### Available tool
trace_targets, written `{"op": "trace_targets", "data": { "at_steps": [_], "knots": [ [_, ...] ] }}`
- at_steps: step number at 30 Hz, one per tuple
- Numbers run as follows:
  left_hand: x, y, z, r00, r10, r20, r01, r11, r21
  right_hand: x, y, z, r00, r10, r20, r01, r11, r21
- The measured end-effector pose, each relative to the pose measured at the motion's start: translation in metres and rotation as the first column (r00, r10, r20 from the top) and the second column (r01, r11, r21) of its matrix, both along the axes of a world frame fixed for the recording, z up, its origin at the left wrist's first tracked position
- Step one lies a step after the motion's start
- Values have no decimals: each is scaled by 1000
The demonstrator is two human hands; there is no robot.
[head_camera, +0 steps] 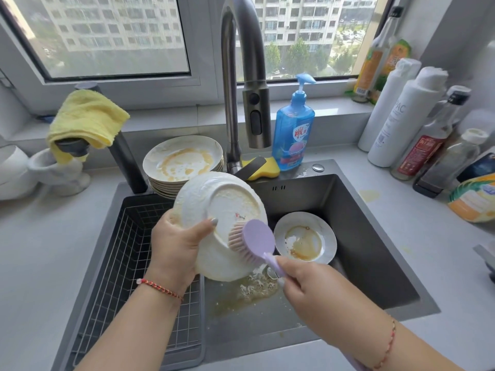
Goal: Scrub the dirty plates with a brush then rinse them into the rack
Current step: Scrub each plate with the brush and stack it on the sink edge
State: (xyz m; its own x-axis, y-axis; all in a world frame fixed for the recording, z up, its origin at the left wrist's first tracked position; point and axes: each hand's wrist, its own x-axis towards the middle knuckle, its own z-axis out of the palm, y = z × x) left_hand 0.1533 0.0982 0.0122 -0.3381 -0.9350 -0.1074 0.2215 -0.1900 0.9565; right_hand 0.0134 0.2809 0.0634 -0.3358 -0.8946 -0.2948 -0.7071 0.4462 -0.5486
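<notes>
Overhead, one soapy plate (219,210) in left-hand (176,247) fingers, one brush (257,241) in right-hand (308,285) fingers.

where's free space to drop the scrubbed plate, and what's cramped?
Free: wire rack left of the sink; bare counter left of that. Crowded: bottles along the right wall, plate stack by the faucet, dirty plate in the basin.

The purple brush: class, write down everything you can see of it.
The brush has a round lilac plastic head, pale pinkish bristles and a slim lilac handle. The right hand grips the handle over the sink. It is tilted, with the bristles pressed against the soapy underside of the white plate that the left hand holds.
</notes>
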Motion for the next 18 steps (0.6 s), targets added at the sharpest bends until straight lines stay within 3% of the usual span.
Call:
{"op": "trace_targets", "data": {
  "at_steps": [3,8,12,18],
  "knots": [
    [1,0,0,1000,8,5,-8,1000,-17,-3,1,5,998,13,57,-15,999,31],
    [6,1,2,999,-36,23,36,999,-38,-32,-11,-2,993,-59,-107,66,996,56],
    [1,9,1,995,-89,52,90,996,-24,-35,-30,3,973,-64,-223,54,997,-50],
    [-1,13,3,992,-122,21,122,993,2,-21,-35,9,969,-13,-247,-24,989,-146]
  ]
}}
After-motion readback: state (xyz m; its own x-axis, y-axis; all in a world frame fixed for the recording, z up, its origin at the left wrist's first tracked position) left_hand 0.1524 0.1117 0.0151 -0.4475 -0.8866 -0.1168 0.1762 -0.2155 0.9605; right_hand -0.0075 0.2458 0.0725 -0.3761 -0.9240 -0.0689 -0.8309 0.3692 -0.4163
